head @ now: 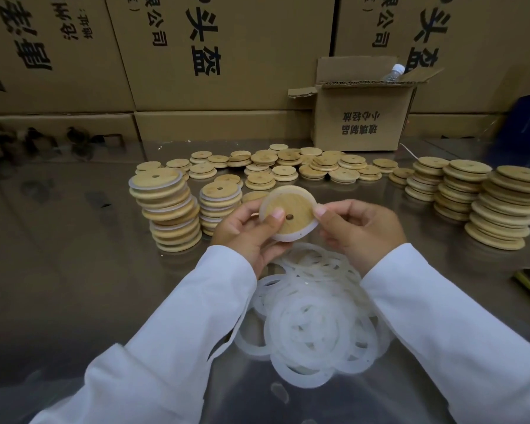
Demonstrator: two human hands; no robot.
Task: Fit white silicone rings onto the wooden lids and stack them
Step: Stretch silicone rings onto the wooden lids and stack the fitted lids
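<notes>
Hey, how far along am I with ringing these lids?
Done: two stacks of ringed lids at the left. In hand: left hand and right hand hold one lid with a white ring around it. Left: many bare lids scattered behind, bare stacks at the right, and a pile of loose rings.

White silicone rings (pixel 311 319) lie heaped lower centre; round wooden lids (pixel 284 172) spread behind them; brown cardboard box (pixel 361 117) upper right.
</notes>
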